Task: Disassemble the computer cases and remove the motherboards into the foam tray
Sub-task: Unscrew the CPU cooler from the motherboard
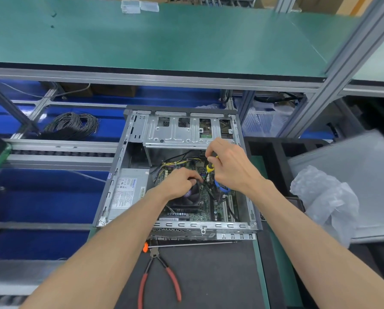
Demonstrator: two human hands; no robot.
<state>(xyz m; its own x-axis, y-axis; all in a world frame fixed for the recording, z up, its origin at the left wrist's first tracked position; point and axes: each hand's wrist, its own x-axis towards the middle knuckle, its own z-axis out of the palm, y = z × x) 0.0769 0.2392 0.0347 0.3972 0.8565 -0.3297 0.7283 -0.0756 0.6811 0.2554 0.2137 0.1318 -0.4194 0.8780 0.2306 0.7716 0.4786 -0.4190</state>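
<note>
Workstation: dark mat (209,275) on a green bench top, aluminium frame posts on the right, a green shelf (164,41) overhead across the far side. Behind and left, blue conveyor lanes with rollers; a coil of grey cable (72,124) lies on the far left lane.

Computer case (177,170) sits open at centre on the mat, side panel off, drive cage of bare metal at the far end, silver power supply (126,192) along its left wall. Green motherboard (200,206) is seated in the case floor, with a black fan cooler, yellow and black wire bundles and a blue cable loop above it.

Right hand (229,166) grips a yellow-and-black screwdriver (210,167), fingers curled round the handle, tip pointing down at the board. Left hand (182,181) rests over the cooler, fingers curled toward the screwdriver shaft; whether they pinch anything I cannot tell.

Near the case on the mat: red-handled pliers (159,277), jaws toward the case, and a long thin metal rod with an orange end (191,244) lying just beside the case's near edge.

Right of the case: black foam tray (273,152), a grey metal panel (354,175) further right, crumpled clear plastic bag (325,199) on it.
</note>
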